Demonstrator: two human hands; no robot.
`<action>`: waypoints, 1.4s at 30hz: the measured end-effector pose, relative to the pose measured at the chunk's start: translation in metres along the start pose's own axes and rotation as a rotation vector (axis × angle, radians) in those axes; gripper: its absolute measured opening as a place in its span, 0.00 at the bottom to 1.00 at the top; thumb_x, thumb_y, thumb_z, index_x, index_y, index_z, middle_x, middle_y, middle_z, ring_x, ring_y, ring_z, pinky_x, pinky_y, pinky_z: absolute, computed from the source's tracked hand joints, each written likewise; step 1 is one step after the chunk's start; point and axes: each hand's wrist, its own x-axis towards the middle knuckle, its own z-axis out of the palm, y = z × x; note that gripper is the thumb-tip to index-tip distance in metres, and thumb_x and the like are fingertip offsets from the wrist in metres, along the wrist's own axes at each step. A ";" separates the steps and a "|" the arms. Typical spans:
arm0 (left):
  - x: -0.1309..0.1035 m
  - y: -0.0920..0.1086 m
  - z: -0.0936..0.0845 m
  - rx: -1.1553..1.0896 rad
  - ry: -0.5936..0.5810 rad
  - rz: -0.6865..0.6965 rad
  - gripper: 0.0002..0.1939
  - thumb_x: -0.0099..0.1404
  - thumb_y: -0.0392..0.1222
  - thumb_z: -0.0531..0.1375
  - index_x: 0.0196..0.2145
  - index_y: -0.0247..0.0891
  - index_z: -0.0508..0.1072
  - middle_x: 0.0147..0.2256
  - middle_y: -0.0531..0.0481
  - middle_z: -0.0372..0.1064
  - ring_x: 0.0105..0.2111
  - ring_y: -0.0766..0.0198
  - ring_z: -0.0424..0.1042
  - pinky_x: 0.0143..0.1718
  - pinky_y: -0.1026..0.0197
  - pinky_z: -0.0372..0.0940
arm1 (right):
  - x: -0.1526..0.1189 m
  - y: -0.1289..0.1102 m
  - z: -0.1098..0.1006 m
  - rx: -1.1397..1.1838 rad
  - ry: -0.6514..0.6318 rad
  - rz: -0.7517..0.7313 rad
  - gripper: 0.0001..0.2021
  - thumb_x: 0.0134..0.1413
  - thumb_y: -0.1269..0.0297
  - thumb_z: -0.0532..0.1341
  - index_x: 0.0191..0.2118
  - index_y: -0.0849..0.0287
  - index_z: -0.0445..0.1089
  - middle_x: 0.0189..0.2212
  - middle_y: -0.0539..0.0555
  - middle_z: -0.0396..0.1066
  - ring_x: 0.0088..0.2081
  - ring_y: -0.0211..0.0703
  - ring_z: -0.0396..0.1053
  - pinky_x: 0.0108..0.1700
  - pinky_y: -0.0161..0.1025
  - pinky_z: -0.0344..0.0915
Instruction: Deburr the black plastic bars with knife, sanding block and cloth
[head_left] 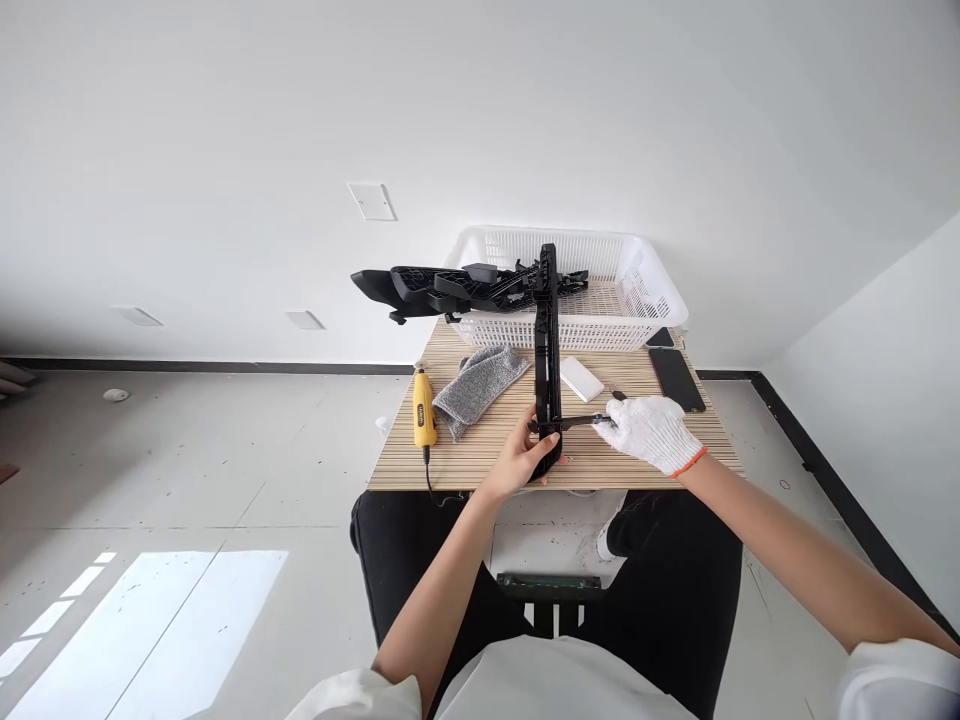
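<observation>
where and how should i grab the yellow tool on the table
Probably best around the middle of the yellow tool, from above, thumb and fingers on its two long sides. It lies lengthwise, its narrow tip pointing away from the person and its black cord leaving the near end, so a mid-body hold should avoid both.

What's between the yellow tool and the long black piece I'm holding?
A gray cloth lies on the table between the yellow tool and the long black piece, in the head view.

Over the desk [394, 455], our left hand [520, 458] holds a long black part [548, 340], ribbed, pointing away; our right hand [649, 432] holds a slim dark tool [579, 421] across it.
</observation>
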 end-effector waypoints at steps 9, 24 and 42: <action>0.003 -0.002 -0.002 -0.032 0.043 0.013 0.41 0.63 0.54 0.65 0.67 0.47 0.51 0.53 0.39 0.62 0.34 0.56 0.78 0.15 0.67 0.65 | 0.002 -0.007 0.005 -0.011 0.003 0.025 0.30 0.66 0.47 0.41 0.39 0.63 0.74 0.25 0.63 0.72 0.32 0.64 0.75 0.30 0.40 0.55; 0.000 0.001 0.001 -0.015 0.032 0.041 0.41 0.62 0.55 0.66 0.67 0.47 0.53 0.56 0.37 0.62 0.33 0.57 0.78 0.15 0.68 0.63 | -0.011 -0.014 0.005 -0.007 -0.026 0.094 0.28 0.66 0.47 0.42 0.43 0.62 0.73 0.28 0.62 0.74 0.32 0.56 0.74 0.31 0.38 0.52; -0.001 -0.001 -0.002 -0.007 0.002 0.097 0.42 0.64 0.50 0.65 0.70 0.55 0.49 0.58 0.37 0.60 0.31 0.58 0.78 0.14 0.69 0.60 | -0.030 -0.010 0.006 0.062 0.063 0.013 0.32 0.66 0.43 0.38 0.42 0.62 0.72 0.29 0.62 0.73 0.30 0.50 0.71 0.30 0.36 0.44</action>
